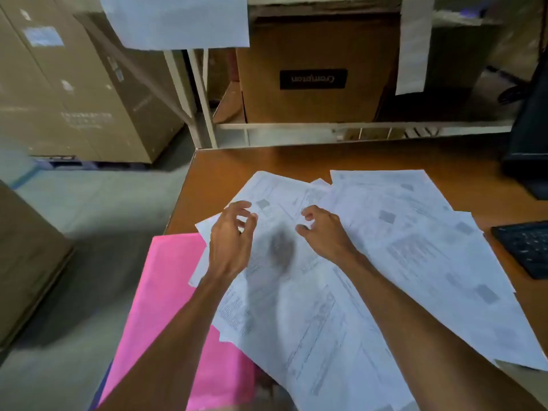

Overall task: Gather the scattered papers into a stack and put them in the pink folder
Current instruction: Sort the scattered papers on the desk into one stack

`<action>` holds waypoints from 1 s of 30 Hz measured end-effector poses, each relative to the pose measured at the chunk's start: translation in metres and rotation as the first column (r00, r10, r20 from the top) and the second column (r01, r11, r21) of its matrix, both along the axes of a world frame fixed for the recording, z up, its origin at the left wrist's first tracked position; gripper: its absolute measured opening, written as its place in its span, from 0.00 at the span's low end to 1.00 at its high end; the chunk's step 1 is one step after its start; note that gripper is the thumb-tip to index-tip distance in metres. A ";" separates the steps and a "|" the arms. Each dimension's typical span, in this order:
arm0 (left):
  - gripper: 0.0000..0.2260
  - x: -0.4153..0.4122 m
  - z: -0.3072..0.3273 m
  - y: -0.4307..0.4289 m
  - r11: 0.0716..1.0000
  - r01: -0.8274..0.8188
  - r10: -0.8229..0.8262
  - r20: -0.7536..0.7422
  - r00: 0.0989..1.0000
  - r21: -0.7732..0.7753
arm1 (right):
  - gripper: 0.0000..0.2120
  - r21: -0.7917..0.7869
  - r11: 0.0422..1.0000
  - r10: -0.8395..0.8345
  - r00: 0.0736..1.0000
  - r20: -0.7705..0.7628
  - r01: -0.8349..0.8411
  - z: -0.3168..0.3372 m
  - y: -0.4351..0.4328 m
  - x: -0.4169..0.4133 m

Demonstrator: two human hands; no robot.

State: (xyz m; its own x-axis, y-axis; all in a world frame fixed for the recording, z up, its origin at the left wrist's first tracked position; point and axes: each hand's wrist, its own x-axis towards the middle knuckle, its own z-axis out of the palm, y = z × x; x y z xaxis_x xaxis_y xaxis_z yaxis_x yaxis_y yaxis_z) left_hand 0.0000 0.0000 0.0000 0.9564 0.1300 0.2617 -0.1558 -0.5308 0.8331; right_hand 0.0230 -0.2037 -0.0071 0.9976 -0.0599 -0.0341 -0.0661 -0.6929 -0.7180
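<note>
Head view: your left hand (229, 241) and right hand (324, 232) hover loose-curled, pinching nothing, over scattered papers (415, 250); pink folder (166, 292) lies beside your left wrist. Gathering looks unstarted; next, sweep them together.

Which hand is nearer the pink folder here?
Left. The left hand is just past the far corner of the pink folder; the right hand is farther right, over the papers.
</note>
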 end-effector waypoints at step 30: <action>0.09 -0.039 -0.070 0.018 0.989 0.007 0.032 0.267 0.963 -0.145 | 0.09 0.306 0.940 -0.241 0.931 0.275 0.153 -0.075 0.033 0.006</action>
State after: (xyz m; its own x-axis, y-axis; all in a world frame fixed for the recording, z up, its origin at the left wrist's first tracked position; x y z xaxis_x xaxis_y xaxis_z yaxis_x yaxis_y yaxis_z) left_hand -0.0386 0.0181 -0.0700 0.8519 0.1964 0.4854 -0.3777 -0.4117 0.8294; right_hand 0.0295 -0.1709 -0.0821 0.9306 -0.2885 0.2252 0.0714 -0.4604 -0.8848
